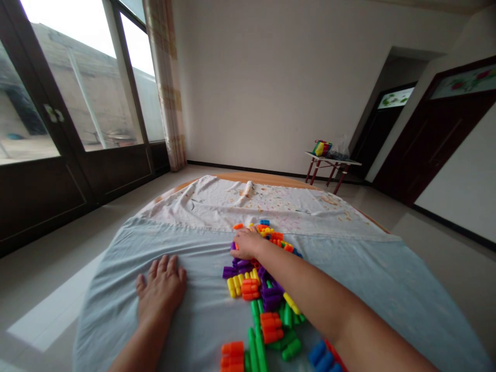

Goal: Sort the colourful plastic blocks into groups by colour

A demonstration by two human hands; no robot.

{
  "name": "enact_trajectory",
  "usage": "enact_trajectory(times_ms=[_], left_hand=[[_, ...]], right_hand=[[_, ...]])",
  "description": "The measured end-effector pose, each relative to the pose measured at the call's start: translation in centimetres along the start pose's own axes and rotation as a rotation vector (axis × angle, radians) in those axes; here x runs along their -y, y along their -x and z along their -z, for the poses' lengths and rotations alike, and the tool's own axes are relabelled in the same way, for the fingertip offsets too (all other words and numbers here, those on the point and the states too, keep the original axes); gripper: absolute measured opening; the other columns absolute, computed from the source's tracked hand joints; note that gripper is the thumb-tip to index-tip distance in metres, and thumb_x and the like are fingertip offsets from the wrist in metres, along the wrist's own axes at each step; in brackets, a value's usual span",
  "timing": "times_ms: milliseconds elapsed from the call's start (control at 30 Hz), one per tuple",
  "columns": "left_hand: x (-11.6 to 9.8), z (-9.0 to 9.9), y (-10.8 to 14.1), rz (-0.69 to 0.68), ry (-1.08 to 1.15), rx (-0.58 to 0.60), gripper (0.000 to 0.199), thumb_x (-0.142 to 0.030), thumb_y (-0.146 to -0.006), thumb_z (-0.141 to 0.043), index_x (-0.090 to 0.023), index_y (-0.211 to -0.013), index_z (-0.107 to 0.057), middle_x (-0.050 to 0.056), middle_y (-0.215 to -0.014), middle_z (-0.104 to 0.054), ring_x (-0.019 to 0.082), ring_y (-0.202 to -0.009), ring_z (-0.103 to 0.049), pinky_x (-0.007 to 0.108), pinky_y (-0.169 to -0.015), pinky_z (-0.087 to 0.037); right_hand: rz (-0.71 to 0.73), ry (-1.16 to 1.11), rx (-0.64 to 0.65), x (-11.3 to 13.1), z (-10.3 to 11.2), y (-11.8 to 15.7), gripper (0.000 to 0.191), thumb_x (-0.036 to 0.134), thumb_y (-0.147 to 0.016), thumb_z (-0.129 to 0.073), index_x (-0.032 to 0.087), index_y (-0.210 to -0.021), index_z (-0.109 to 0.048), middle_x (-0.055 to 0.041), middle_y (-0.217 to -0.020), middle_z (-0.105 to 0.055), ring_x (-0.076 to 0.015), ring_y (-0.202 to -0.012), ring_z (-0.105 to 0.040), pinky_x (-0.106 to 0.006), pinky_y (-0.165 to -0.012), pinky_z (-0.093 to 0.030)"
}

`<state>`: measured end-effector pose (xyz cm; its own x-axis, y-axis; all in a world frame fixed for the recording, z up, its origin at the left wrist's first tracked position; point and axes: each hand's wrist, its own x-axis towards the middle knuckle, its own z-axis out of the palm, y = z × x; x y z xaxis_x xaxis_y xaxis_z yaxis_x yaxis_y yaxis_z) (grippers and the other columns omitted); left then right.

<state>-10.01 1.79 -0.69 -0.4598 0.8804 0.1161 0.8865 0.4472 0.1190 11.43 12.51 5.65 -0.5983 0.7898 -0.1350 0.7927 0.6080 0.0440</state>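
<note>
My left hand (161, 284) lies flat on the pale blue cloth with its fingers spread, holding nothing. Across the far part of a pile of plastic building blocks reaches my right hand (248, 243), its fingers curled down. A purple building block (233, 246) shows between its thumb and fingers, partly hidden by them. Just beyond that hand are a small orange piece (237, 226) and a blue block (264, 222). Nearer to me in the pile are yellow blocks (234, 285), an orange block (250, 289), purple blocks (272, 297) and long green pieces (257, 349).
A patterned white cloth (217, 201) covers the far part of the round wooden table (267, 178). Blue blocks (324, 356) lie below my right forearm. A small side table (333, 159) with bags stands by the far wall. Glazed doors (77, 155) are on the left.
</note>
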Motion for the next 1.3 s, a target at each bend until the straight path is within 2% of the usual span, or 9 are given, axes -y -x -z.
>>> enact_trajectory(times_ms=[267, 400, 500, 600, 733, 867, 1000, 1167, 1300], left_hand=[[0.2, -0.5, -0.4, -0.016, 0.024, -0.008, 0.063, -0.041, -0.087, -0.01, -0.018, -0.139, -0.037, 0.006, -0.151, -0.031, 0.025, -0.139, -0.019, 0.051, -0.112, -0.012], [0.3, -0.7, -0.6, -0.022, 0.028, -0.027, 0.063, -0.042, -0.087, -0.012, -0.018, -0.139, -0.038, 0.007, -0.15, -0.032, 0.025, -0.139, -0.02, 0.052, -0.112, -0.012], [0.4, -0.5, -0.5, -0.028, 0.028, -0.028, 0.063, -0.043, -0.087, -0.012, -0.018, -0.139, -0.038, 0.006, -0.15, -0.032, 0.025, -0.139, -0.02, 0.052, -0.112, -0.012], [0.3, -0.5, -0.5, -0.036, 0.033, -0.029, 0.063, -0.043, -0.087, -0.012, -0.018, -0.138, -0.039, 0.007, -0.15, -0.032, 0.025, -0.139, -0.02, 0.052, -0.112, -0.013], [0.3, -0.5, -0.5, -0.042, 0.05, -0.044, 0.063, -0.043, -0.087, -0.013, -0.017, -0.137, -0.04, 0.008, -0.149, -0.033, 0.026, -0.139, -0.021, 0.052, -0.112, -0.012], [0.3, -0.3, -0.4, -0.034, 0.062, -0.049, 0.061, -0.043, -0.087, -0.017, -0.016, -0.137, -0.041, 0.01, -0.149, -0.034, 0.027, -0.138, -0.023, 0.053, -0.112, -0.013], [0.2, -0.1, -0.2, -0.035, 0.046, -0.047, 0.061, -0.042, -0.087, -0.017, -0.016, -0.137, -0.04, 0.009, -0.148, -0.034, 0.026, -0.138, -0.023, 0.052, -0.112, -0.014], [0.2, -0.1, -0.3, -0.035, 0.007, -0.021, 0.062, -0.042, -0.088, -0.013, -0.017, -0.138, -0.039, 0.007, -0.149, -0.033, 0.026, -0.138, -0.022, 0.051, -0.112, -0.015], [0.2, -0.1, -0.2, -0.027, -0.011, -0.016, 0.062, -0.041, -0.088, -0.012, -0.018, -0.139, -0.037, 0.006, -0.15, -0.032, 0.025, -0.139, -0.021, 0.051, -0.112, -0.014]], right_hand=[[-0.008, 0.139, 0.043, 0.0, 4.2, 7.4, 0.047, 0.048, -0.068, -0.065, 0.013, -0.101, -0.068, -0.0191, -0.115, -0.062, -0.0366, -0.117, -0.047, -0.052, -0.1, -0.029], [0.179, 0.028, -0.185, 3.9, 2.0, 7.1, 0.041, 0.044, -0.08, -0.054, 0.019, -0.112, -0.061, -0.0113, -0.116, -0.062, -0.0265, -0.111, -0.053, -0.046, -0.101, -0.032], [0.272, 0.025, -0.121, 5.6, -0.7, 6.5, 0.039, 0.042, -0.081, -0.055, 0.02, -0.113, -0.06, -0.0101, -0.122, -0.059, -0.0254, -0.111, -0.053, -0.045, -0.098, -0.035], [0.19, 0.032, -0.106, 4.6, -1.4, 7.2, 0.033, 0.038, -0.083, -0.052, 0.017, -0.104, -0.064, -0.0113, -0.111, -0.064, -0.027, -0.106, -0.055, -0.048, -0.1, -0.032], [0.045, 0.022, -0.189, 3.2, 0.6, 10.1, 0.031, 0.03, -0.082, -0.051, 0.012, -0.103, -0.065, -0.0177, -0.113, -0.062, -0.0329, -0.119, -0.044, -0.052, -0.105, -0.022], [0.307, -0.053, -0.249, 6.4, 1.0, 12.9, 0.04, 0.043, -0.085, -0.048, 0.018, -0.115, -0.059, -0.0123, -0.127, -0.056, -0.0272, -0.124, -0.041, -0.046, -0.109, -0.021], [0.564, 0.02, -0.144, 9.4, -1.5, 14.7, 0.036, 0.051, -0.082, -0.051, 0.025, -0.104, -0.064, -0.0062, -0.108, -0.066, -0.0223, -0.108, -0.053, -0.042, -0.108, -0.027], [0.409, 0.121, 0.004, 6.1, -0.8, 15.0, 0.031, 0.045, -0.076, -0.059, 0.023, -0.093, -0.07, -0.0105, -0.096, -0.07, -0.0269, -0.105, -0.056, -0.044, -0.1, -0.034], [0.362, -0.068, 0.055, 2.0, 2.2, 10.9, 0.035, 0.048, -0.077, -0.057, 0.027, -0.102, -0.068, -0.0058, -0.092, -0.071, -0.0237, -0.093, -0.062, -0.04, -0.092, -0.04]])
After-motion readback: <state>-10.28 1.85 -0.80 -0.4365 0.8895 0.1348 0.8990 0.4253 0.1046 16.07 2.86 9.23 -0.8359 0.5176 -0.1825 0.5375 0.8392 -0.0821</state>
